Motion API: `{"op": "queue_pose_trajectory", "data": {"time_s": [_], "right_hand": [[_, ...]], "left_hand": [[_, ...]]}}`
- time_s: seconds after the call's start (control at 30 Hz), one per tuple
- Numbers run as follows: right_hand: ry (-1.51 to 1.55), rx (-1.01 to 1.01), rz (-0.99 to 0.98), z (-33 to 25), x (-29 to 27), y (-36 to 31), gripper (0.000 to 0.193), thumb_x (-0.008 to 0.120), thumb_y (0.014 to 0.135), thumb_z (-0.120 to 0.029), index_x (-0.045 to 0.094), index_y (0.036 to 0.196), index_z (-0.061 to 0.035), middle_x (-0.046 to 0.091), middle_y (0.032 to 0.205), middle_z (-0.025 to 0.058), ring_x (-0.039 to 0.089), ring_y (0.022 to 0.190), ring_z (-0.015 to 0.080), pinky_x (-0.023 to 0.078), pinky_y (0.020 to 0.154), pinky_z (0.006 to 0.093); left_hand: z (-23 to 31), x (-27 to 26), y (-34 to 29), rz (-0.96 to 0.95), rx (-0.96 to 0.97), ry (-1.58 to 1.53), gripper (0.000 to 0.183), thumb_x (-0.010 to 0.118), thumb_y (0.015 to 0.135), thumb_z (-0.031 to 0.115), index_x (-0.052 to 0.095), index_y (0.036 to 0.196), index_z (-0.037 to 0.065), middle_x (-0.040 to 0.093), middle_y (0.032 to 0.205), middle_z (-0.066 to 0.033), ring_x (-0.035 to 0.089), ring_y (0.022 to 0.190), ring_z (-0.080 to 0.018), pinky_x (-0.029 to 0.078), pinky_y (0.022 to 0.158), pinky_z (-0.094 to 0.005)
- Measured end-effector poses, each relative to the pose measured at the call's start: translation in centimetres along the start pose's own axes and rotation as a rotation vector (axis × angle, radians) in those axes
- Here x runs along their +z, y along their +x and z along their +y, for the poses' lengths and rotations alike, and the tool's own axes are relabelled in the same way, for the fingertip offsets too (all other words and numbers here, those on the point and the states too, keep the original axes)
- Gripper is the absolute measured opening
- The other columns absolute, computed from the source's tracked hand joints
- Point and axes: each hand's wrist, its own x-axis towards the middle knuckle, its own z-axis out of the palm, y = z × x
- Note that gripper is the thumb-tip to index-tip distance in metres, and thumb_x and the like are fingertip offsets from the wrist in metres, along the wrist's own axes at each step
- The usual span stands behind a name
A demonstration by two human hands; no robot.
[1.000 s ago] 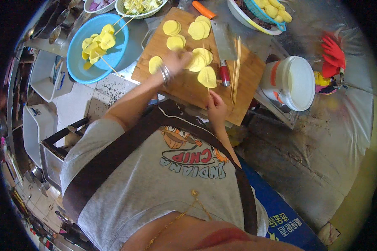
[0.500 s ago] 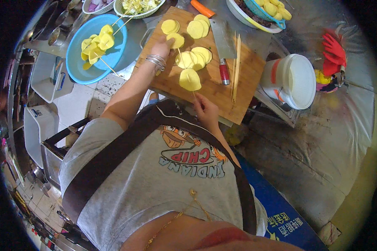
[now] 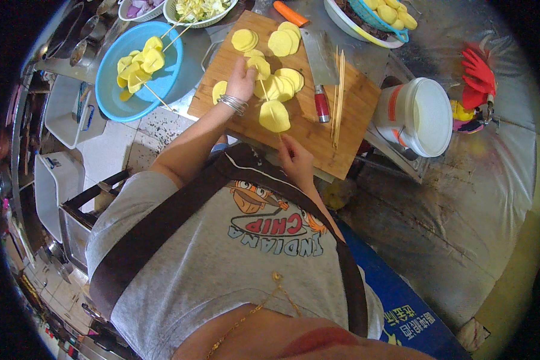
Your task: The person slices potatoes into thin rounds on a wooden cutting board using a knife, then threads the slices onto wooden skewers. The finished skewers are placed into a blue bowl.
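Note:
Yellow slices, apparently potato, lie in small piles on a wooden cutting board [image 3: 318, 141]. My right hand [image 3: 295, 159] pinches the near end of a thin wooden skewer. One potato slice [image 3: 275, 116] is threaded on that skewer just beyond my fingers. My left hand [image 3: 240, 84], with bracelets at its wrist, grips another potato slice [image 3: 260, 68] near the skewer's far end. Whether the tip has pierced this slice is too small to tell. Beside the left hand are a pile of slices [image 3: 291, 81] and a slice [image 3: 220, 92] partly behind the wrist.
A cleaver [image 3: 321, 102] with a red handle and several loose skewers [image 3: 339, 99] lie on the board's right side. To the left, a blue basin [image 3: 105, 96] holds skewered slices. A white bucket [image 3: 396, 111] stands right; a carrot [image 3: 290, 12] lies at the back.
My left hand has moved right and slightly nearer with its slice, toward the skewer. A slice by its wrist has come into view. My right hand has barely moved.

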Motion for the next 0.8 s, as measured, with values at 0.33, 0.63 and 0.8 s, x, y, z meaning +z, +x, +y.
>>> {"op": "queue_pose_trajectory", "data": {"time_s": [0.33, 0.63, 0.8], "right_hand": [[0.453, 0.235, -0.062, 1.9, 1.2, 1.2, 0.018, 0.057, 0.085, -0.019, 0.06, 0.088, -0.0016, 0.056, 0.067, 0.0011, 0.049, 0.055, 0.0062, 0.038, 0.048, 0.0197], [0.408, 0.193, -0.004, 3.0, -0.8, 1.3, 0.018, 0.057, 0.085, -0.018, 0.06, 0.087, -0.0007, 0.055, 0.065, 0.0, 0.045, 0.051, 0.0045, 0.035, 0.045, 0.0184], [0.364, 0.241, -0.057, 2.0, -0.5, 0.9, 0.018, 0.056, 0.085, -0.017, 0.061, 0.087, 0.0004, 0.054, 0.064, -0.0014, 0.047, 0.055, 0.0041, 0.036, 0.049, 0.0181]], "left_hand": [[0.5, 0.3, -3.0, -0.258, -0.234, -0.116, 0.026, 0.047, 0.084, 0.018, 0.051, 0.104, 0.001, 0.058, 0.094, -0.0175, 0.056, 0.09, -0.0274, 0.043, 0.078, -0.0343], [-3.0, -3.2, 13.3, -0.129, -0.124, 0.724, 0.056, 0.063, 0.069, 0.04, 0.054, 0.105, -0.002, 0.06, 0.095, -0.0209, 0.058, 0.091, -0.0331, 0.046, 0.08, -0.0367], [-4.5, -5.2, 13.8, -0.374, -0.052, 0.753, 0.047, 0.063, 0.071, 0.033, 0.054, 0.101, -0.002, 0.06, 0.077, -0.0181, 0.061, 0.074, -0.0294, 0.049, 0.067, -0.0349]]}}
